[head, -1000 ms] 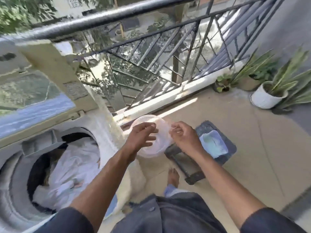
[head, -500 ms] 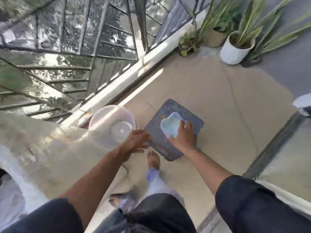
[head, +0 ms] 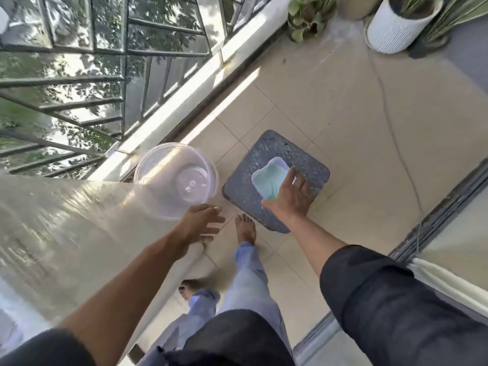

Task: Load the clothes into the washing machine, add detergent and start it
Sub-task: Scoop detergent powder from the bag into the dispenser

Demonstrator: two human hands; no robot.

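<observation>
Detergent tub [head: 269, 178] on the stool [head: 311, 165], clasped by the right hand [head: 291, 195], could tip, while the slack-fingered left hand [head: 202, 223] leaves the clear bowl [head: 169, 180] near the washer's edge [head: 79, 220].

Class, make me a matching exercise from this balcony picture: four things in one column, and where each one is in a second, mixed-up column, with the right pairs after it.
Things:
1. clear round container
2. pale blue tub
3. white plant pot
4. bare foot

Places:
A. on the dark square stool
B. far corner of the balcony
C. on the floor tiles between the arms
D. on the washing machine's top edge

Pairs: 1-D, 2-A, 3-B, 4-C
</observation>
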